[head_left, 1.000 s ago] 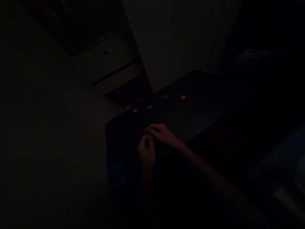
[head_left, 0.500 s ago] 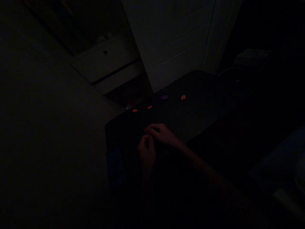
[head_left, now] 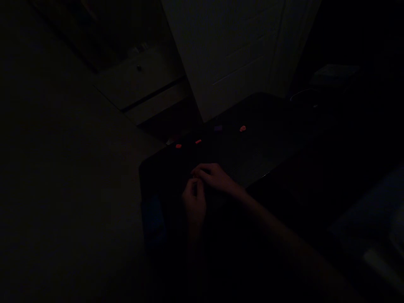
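The scene is very dark. Over the dark table point(head_left: 252, 155), my left hand point(head_left: 195, 202) and my right hand point(head_left: 215, 176) meet at the fingertips. Both are closed in a pinch, and whatever lies between the fingers is too small and dim to name. Beyond them on the table lie a small orange-red lump point(head_left: 178, 146) and a short orange-red bar point(head_left: 198, 142). Farther right are a flat purple block point(head_left: 218, 128) and a rounded pinkish-orange piece point(head_left: 243, 128).
A dark blue flat object point(head_left: 154, 219) lies at the table's left end. Behind the table stand a pale panelled door point(head_left: 233, 80) and a drawer cabinet point(head_left: 148, 84). A thin pale cable point(head_left: 299, 93) curves at the far right.
The picture has become darker. Both hands keep almost the same place and pinch, and the pieces on the table have not moved.
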Available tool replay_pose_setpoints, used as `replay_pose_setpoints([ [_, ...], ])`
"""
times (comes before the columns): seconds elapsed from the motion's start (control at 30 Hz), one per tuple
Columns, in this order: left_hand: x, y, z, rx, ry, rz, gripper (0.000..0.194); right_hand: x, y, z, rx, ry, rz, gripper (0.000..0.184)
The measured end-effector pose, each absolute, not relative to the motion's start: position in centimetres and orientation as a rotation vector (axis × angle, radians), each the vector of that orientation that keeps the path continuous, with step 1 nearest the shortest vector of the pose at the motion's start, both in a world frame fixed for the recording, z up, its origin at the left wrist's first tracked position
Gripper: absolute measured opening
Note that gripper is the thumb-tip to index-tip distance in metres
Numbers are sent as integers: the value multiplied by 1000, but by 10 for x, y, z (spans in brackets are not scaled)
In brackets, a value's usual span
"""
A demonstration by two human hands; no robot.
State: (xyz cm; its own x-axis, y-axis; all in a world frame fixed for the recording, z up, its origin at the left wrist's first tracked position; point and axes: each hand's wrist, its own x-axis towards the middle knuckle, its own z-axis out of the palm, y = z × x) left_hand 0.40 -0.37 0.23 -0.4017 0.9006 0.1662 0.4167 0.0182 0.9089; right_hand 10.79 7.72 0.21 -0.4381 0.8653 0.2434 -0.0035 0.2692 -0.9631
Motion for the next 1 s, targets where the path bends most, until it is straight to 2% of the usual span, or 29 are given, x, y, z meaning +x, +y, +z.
replay_pose_setpoints([
  [1.0, 6, -4, 5, 1339, 1835, 1376, 20, 109, 78, 1, -789, -1709, 1267, 23],
])
